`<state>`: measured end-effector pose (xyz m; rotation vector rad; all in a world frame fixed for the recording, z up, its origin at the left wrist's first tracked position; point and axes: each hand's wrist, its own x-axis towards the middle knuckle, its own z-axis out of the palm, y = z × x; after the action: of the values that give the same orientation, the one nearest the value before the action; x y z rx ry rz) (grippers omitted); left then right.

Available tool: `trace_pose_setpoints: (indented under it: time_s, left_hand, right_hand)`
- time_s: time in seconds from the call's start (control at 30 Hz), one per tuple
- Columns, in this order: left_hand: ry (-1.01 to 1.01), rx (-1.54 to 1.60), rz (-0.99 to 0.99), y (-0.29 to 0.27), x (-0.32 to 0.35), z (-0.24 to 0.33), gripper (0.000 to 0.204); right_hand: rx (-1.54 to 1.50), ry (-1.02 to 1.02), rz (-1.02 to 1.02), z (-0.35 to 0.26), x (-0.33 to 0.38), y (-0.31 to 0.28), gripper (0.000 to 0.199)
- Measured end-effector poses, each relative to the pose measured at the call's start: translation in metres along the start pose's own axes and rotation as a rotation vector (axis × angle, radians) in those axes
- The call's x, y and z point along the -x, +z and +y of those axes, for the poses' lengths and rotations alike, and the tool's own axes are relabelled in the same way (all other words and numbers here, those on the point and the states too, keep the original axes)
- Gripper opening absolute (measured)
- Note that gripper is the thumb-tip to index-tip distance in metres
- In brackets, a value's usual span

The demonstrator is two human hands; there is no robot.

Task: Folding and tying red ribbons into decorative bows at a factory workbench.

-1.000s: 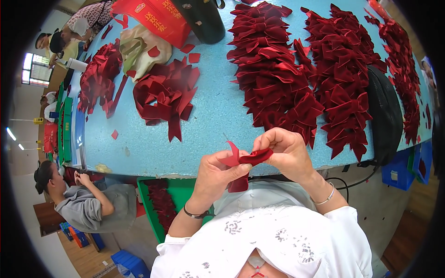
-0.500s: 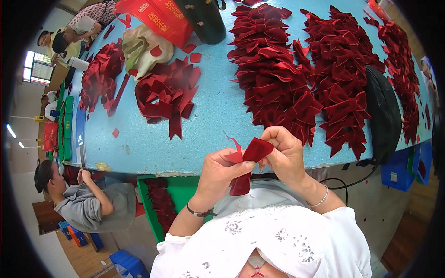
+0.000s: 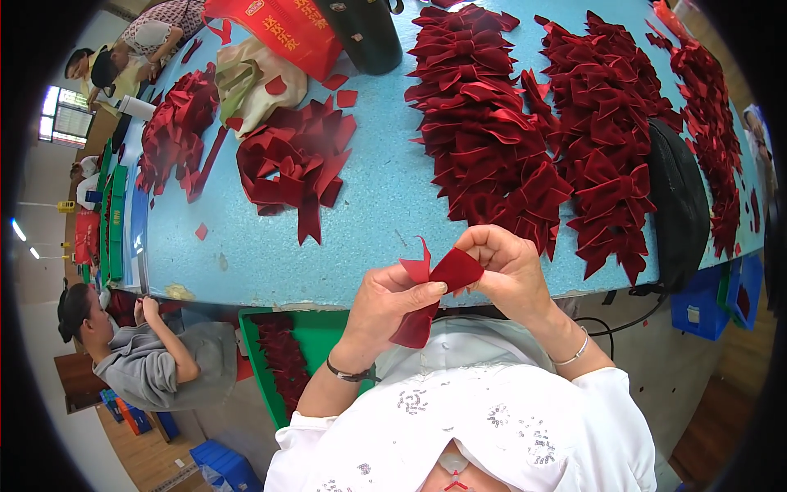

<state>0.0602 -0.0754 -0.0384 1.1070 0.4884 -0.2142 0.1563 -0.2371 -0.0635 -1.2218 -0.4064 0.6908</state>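
Observation:
Between my hands, just off the table's near edge, is a dark red velvet ribbon bow (image 3: 456,270), partly folded, with loose tails. My left hand (image 3: 385,307) pinches its middle, the thumb lying across the fold; one tail sticks up past the fingers and another hangs down below. The fingers of my right hand (image 3: 508,271) close on the bow's right-hand loop, and their tips are partly hidden behind the ribbon. Beyond my hands, rows of finished-looking red velvet bows (image 3: 479,123) lie heaped on the blue table (image 3: 373,213). A looser pile of cut red ribbon (image 3: 283,193) lies to the left.
A black bag (image 3: 679,201) leans at the table's right edge. At the back stand a dark bottle (image 3: 361,37) and a red bag (image 3: 275,33). A green crate (image 3: 316,328) holding bows sits below the near edge. A co-worker in grey (image 3: 156,361) sits at left.
The ribbon's lower tail has swung slightly left, and its upper tail stands more upright. My right hand has shifted a little to the right; both hands keep hold of the bow.

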Motion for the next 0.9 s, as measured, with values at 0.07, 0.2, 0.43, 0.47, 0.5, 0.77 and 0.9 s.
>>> trace_pose_setpoints:
  time_s: [0.07,0.2,0.43,0.47,0.5,0.77,0.9]
  left_hand:
    - [0.006,0.001,0.02,-0.002,-0.001,0.001,0.018]
    - [0.021,0.011,0.067,-0.003,-0.003,0.002,0.019]
    - [0.039,0.047,0.072,0.0,-0.004,0.0,0.018]
    - [0.041,0.062,0.074,0.001,-0.005,0.0,0.017]
    - [0.042,0.077,0.074,0.003,-0.006,0.0,0.017]
    - [0.274,-0.172,0.236,0.011,-0.009,-0.007,0.017]
    - [0.462,-0.427,0.283,0.013,-0.014,-0.024,0.018]
  right_hand:
    - [-0.045,0.037,-0.013,-0.002,-0.001,0.0,0.023]
    - [-0.115,0.042,-0.064,-0.001,-0.003,0.0,0.024]
    - [-0.035,-0.032,-0.03,0.003,0.0,-0.005,0.026]
    - [0.013,-0.027,-0.011,0.002,0.001,-0.006,0.026]
    - [0.015,-0.026,-0.016,0.002,0.001,-0.007,0.026]
    - [0.346,-0.408,-0.046,-0.016,0.001,-0.018,0.029]
    - [0.743,-0.61,0.016,-0.018,-0.004,0.012,0.024]
